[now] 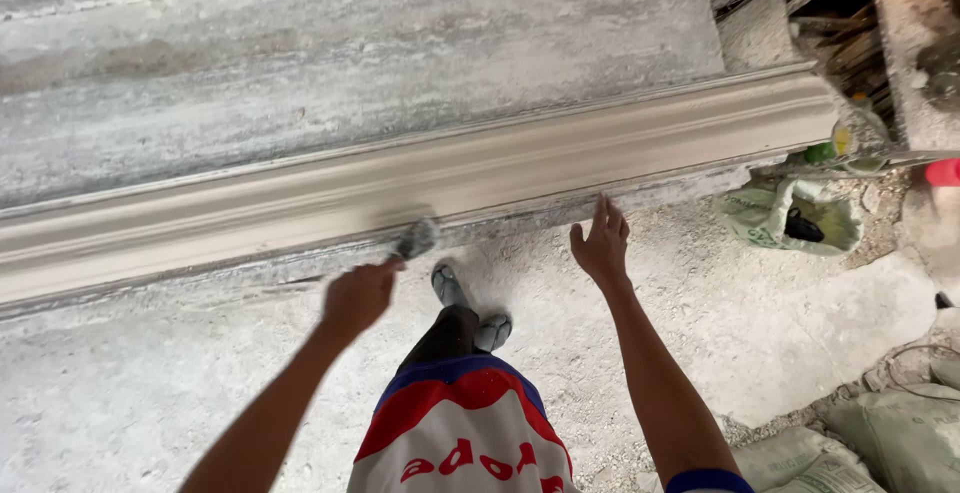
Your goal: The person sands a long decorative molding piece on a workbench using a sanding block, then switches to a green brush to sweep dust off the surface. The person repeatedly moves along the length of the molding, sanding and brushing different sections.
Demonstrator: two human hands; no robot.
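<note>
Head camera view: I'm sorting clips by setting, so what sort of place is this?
Probably a plaster or cement moulding workshop or building site: a long grey profiled cornice moulding on a dusty slab, brushed by the left hand, with greenish woven sacks on the rough, powder-covered floor.

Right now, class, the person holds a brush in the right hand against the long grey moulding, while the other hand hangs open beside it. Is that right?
Not quite. The head view shows the brush in the left hand, its bristles at the long grey moulding. The right hand is the open, empty one, beside the moulding's lower edge.
</note>
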